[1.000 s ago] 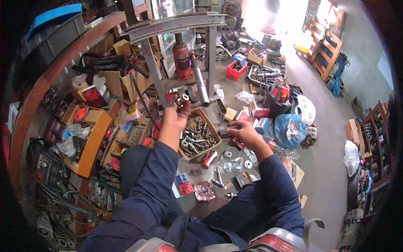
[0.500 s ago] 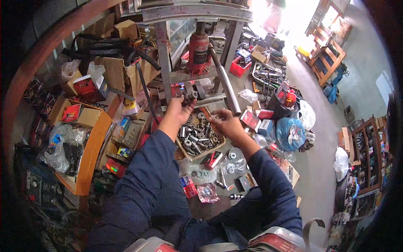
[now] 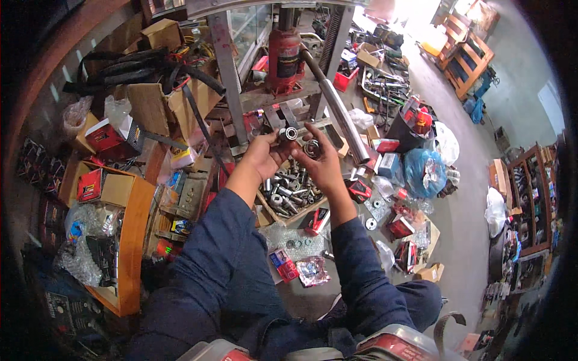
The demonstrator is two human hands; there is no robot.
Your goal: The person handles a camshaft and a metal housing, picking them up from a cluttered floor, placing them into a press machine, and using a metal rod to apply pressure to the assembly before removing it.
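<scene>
Slatted wood frame: a brown timber frame leaning by the far end of the right-hand wall.
Wall: pale grey-green, running from the slatted frame toward the viewer, a lighter rectangular patch on it to the frame's right.
Floor: smooth grey, stretching on the near side of the frame.
Light: strong white glare left of the frame, washing out detail.
Shelving: a dark brown wooden rack, nearer than the frame and to its right.
Glass-paned cabinet: pale-edged, well left of the frame.
</scene>
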